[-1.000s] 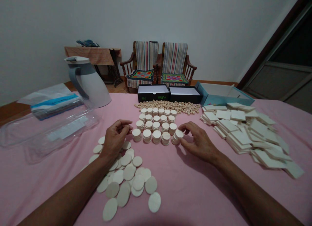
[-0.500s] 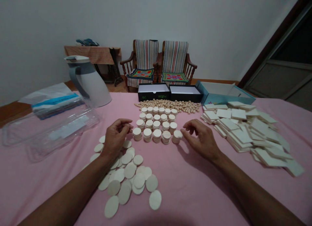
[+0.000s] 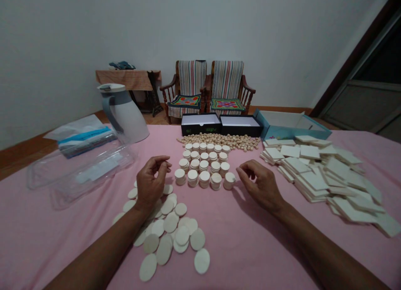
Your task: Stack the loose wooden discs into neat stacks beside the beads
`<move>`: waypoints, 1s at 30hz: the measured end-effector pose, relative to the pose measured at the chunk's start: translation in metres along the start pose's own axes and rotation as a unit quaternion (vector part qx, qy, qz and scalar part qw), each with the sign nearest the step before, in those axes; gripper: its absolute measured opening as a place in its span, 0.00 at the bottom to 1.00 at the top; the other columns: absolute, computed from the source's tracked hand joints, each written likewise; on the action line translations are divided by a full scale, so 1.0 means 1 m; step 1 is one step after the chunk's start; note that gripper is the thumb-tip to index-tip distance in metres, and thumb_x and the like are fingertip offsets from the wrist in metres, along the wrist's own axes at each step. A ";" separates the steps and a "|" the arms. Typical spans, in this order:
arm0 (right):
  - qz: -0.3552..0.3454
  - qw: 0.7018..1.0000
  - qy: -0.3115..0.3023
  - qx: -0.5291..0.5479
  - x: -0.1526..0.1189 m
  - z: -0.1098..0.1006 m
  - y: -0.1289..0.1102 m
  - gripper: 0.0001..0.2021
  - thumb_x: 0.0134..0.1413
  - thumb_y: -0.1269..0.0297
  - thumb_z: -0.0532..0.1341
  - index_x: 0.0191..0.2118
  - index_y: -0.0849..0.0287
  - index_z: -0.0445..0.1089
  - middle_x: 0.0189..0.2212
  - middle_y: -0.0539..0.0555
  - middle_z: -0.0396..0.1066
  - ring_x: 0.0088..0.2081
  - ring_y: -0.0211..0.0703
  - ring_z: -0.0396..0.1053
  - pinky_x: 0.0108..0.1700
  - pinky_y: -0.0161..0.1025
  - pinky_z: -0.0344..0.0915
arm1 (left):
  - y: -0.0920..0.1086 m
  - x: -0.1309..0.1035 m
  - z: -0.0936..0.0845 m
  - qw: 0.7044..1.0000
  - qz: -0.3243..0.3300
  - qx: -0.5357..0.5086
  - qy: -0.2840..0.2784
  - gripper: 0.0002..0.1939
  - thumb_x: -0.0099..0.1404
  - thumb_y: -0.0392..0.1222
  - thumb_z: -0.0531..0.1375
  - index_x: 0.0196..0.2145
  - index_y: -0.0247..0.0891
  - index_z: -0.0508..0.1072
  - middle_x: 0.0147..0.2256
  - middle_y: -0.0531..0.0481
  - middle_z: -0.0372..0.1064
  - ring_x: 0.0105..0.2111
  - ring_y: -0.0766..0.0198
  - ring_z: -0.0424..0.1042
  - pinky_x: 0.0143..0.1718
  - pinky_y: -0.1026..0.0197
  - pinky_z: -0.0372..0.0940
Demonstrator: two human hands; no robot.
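My left hand [image 3: 152,180] hovers over the near end of a spread of loose round wooden discs [image 3: 171,222], just left of the stacks. Its fingers are loosely bent and apart, with nothing visible in them. My right hand [image 3: 261,185] is beside the front right disc stack [image 3: 229,181], a small gap from it. Thumb and forefinger there stand apart and hold nothing. Between my hands, several short stacks of pale wooden discs [image 3: 204,179] stand upright in rows. My left wrist and forearm hide part of the loose discs.
Behind the stacks lie many small wooden beads [image 3: 219,140], then two black boxes [image 3: 200,127] and a blue box [image 3: 291,123]. Square wooden tiles [image 3: 313,173] are heaped at right. A jug [image 3: 130,119] and clear plastic trays [image 3: 94,169] occupy the left of the pink cloth [image 3: 238,248].
My right hand has drawn slightly away from the front right stack, which it was touching or nearly touching. My left hand's fingers have loosened a little. The whole view has shifted slightly.
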State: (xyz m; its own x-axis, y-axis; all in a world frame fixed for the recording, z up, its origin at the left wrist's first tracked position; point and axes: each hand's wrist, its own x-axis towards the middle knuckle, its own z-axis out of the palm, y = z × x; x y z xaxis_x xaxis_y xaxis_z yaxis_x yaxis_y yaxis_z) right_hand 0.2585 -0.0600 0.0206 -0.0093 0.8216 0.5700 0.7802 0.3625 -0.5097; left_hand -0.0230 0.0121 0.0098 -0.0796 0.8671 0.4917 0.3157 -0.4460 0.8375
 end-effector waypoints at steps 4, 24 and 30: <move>-0.013 1.000 0.001 -0.007 -0.002 0.001 0.003 0.09 0.60 0.64 0.54 0.29 0.59 0.64 0.25 0.51 0.63 0.27 0.38 0.60 0.30 0.36 0.57 | 0.002 0.000 -0.002 1.000 0.016 0.010 0.002 0.12 0.63 0.45 0.55 0.41 0.35 0.71 0.31 0.50 0.70 0.28 0.66 0.70 0.32 0.64 0.65; -0.151 0.959 -0.234 0.052 -0.067 0.005 -0.086 0.26 0.53 0.60 0.60 0.56 0.63 0.59 0.51 0.63 0.62 0.51 0.50 0.60 0.51 0.47 0.61 | 0.047 -0.051 -0.097 0.808 0.256 0.280 -0.450 0.36 0.58 0.57 0.60 0.60 0.43 0.58 0.60 0.39 0.55 0.59 0.47 0.54 0.57 0.44 0.53; -0.184 0.940 -0.286 0.014 -0.080 0.044 -0.101 0.44 0.49 0.53 0.61 0.65 0.69 0.43 0.63 0.69 0.47 0.62 0.56 0.47 0.61 0.51 0.49 | 0.032 -0.071 -0.089 0.778 0.300 0.325 -0.446 0.43 0.56 0.61 0.59 0.63 0.42 0.51 0.63 0.37 0.49 0.62 0.43 0.47 0.58 0.39 0.48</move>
State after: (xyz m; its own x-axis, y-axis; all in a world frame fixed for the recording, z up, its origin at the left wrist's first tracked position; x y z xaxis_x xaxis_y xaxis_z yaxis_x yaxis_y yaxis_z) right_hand 0.1534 -0.1428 -0.0019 -0.6165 0.7378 0.2749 0.6420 0.6732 -0.3669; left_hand -0.0911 -0.0836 0.0230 0.8625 0.4853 0.1433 0.4785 -0.8744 0.0810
